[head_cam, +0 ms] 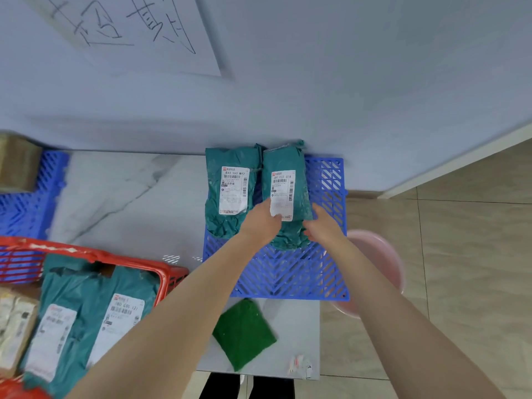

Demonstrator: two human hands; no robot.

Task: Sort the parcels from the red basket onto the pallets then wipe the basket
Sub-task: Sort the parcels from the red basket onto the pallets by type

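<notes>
Two teal parcels with white labels lie side by side at the far end of a blue pallet [290, 277]. The left parcel [229, 191] lies free. The right parcel [286, 180] is held at its near end between my left hand [260, 223] and my right hand [325, 224]. At the lower left stands the red basket [161, 272], with several teal parcels [86, 306] and a tan taped parcel [14, 323] inside. A folded green cloth [243, 334] lies on the table in front of the pallet.
A second blue pallet [26, 205] at the left carries a brown taped parcel [17, 162]. A pink basin [380, 269] stands on the tiled floor, right of the table. A white wall with a handwritten sheet [129, 33] rises behind. A small scrap [299, 367] lies near the table's front edge.
</notes>
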